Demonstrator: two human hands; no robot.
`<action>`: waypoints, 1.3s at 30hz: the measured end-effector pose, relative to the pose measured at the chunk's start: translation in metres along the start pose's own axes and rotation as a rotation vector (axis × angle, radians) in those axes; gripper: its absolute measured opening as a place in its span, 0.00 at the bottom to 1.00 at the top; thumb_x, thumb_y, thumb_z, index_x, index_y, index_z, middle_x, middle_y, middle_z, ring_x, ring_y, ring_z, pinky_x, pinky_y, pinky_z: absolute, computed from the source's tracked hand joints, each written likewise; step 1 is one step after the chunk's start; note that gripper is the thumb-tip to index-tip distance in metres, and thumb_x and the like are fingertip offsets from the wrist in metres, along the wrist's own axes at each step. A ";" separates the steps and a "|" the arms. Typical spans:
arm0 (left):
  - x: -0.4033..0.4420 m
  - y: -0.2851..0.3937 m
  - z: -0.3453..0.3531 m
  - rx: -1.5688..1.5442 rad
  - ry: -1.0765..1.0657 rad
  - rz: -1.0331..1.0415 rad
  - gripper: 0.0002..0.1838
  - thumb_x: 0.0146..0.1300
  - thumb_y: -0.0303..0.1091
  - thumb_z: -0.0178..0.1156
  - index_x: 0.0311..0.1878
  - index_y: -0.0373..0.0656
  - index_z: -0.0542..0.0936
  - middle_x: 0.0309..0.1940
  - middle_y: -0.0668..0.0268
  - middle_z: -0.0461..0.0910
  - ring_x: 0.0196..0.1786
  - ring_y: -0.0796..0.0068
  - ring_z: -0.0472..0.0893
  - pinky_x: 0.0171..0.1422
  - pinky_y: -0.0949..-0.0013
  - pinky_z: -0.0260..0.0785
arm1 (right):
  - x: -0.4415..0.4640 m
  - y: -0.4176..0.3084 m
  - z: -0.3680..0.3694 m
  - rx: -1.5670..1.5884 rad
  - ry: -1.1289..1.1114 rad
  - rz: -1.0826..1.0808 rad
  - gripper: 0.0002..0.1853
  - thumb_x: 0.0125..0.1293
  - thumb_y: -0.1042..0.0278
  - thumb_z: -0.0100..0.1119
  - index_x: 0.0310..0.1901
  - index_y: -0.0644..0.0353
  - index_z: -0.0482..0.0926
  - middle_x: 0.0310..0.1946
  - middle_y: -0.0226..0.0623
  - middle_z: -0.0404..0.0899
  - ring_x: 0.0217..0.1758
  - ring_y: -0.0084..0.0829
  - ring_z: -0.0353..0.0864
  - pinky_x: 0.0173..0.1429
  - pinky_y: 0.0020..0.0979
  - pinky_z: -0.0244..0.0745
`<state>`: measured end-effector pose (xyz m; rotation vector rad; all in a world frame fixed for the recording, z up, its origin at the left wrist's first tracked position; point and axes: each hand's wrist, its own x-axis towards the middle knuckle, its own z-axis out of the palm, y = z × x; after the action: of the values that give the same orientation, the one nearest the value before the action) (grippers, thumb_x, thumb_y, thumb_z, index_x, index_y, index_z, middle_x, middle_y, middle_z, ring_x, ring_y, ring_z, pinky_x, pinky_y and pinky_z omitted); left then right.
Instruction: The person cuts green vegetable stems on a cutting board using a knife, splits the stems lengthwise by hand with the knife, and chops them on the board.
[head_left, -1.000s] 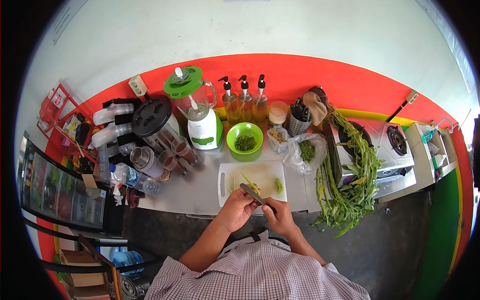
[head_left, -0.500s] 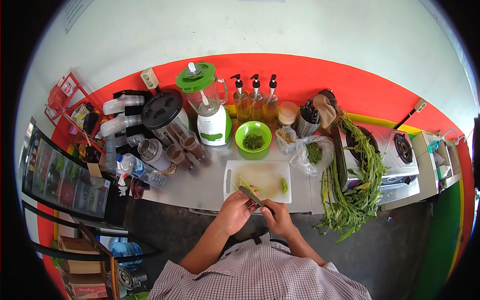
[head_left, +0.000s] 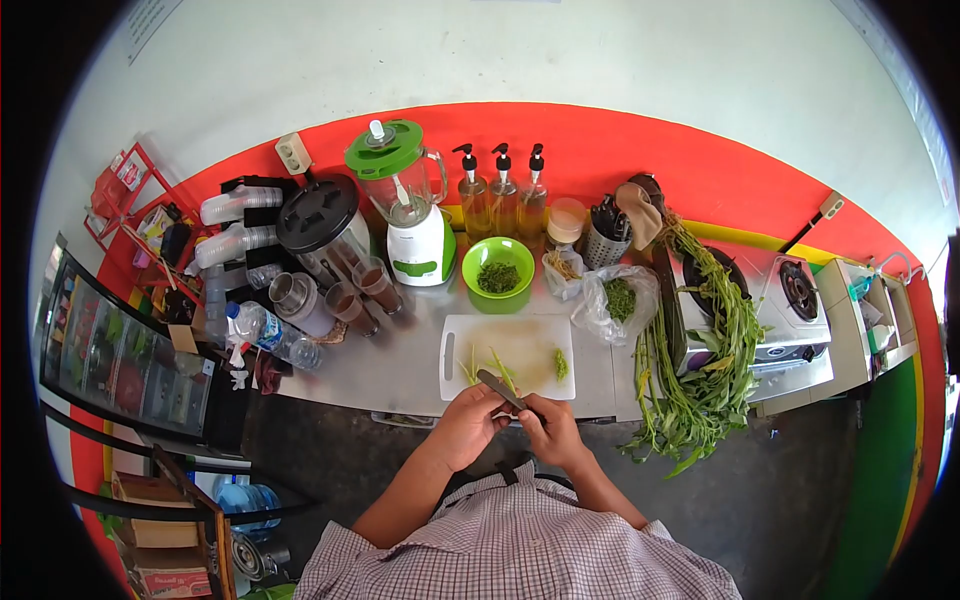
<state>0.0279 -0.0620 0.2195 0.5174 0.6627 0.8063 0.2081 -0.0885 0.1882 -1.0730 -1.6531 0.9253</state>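
Note:
My right hand [head_left: 555, 434] is closed around the dark handle of a knife [head_left: 497, 386], with its blade pointing up and left across my left hand's fingertips. My left hand [head_left: 468, 428] is closed, with a thin green stalk [head_left: 505, 370] standing up beside the blade; its lower end is hidden behind knife and fingers. Both hands are at the near edge of a white cutting board [head_left: 455, 345]. On the board lie pale green stalk pieces [head_left: 468, 368] at left and a small green bunch [head_left: 560, 364] at right. Behind it, a green bowl [head_left: 498, 303] holds chopped greens [head_left: 497, 278].
A blender [head_left: 418, 240], pump bottles [head_left: 503, 195] and a plastic bag of greens [head_left: 620, 300] stand along the counter's back. Long leafy stems [head_left: 715, 385] drape over the gas stove [head_left: 800, 300] and hang past the counter edge. Glasses [head_left: 378, 288] and a water bottle [head_left: 275, 335] are at left.
The green stalk by the knife has shifted right and now stands more upright. My hands keep hold near the same place. The whole view has shifted slightly.

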 end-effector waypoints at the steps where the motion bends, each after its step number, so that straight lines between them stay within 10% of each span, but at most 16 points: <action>1: -0.001 -0.001 0.002 0.017 0.032 0.031 0.04 0.73 0.35 0.60 0.46 0.48 0.80 0.41 0.75 0.79 0.44 0.83 0.74 0.51 0.73 0.65 | -0.001 0.000 0.000 0.005 0.000 0.009 0.13 0.74 0.62 0.59 0.41 0.66 0.80 0.23 0.45 0.76 0.24 0.43 0.77 0.32 0.38 0.71; 14: -0.001 -0.024 0.012 0.177 0.130 0.264 0.12 0.70 0.25 0.63 0.55 0.39 0.79 0.47 0.69 0.84 0.50 0.80 0.81 0.58 0.72 0.71 | -0.020 0.002 -0.002 -0.068 0.060 0.059 0.13 0.73 0.63 0.60 0.45 0.66 0.80 0.25 0.48 0.78 0.25 0.47 0.78 0.32 0.39 0.72; 39: 0.005 -0.036 0.024 0.212 -0.052 0.043 0.11 0.72 0.25 0.60 0.56 0.37 0.78 0.44 0.70 0.83 0.48 0.83 0.80 0.58 0.76 0.72 | -0.034 0.007 -0.020 0.105 0.134 0.093 0.12 0.71 0.67 0.52 0.47 0.68 0.77 0.26 0.46 0.77 0.25 0.39 0.75 0.33 0.36 0.70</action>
<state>0.0648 -0.0835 0.2112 0.7444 0.6947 0.7645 0.2352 -0.1165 0.1776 -1.1227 -1.4398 0.9674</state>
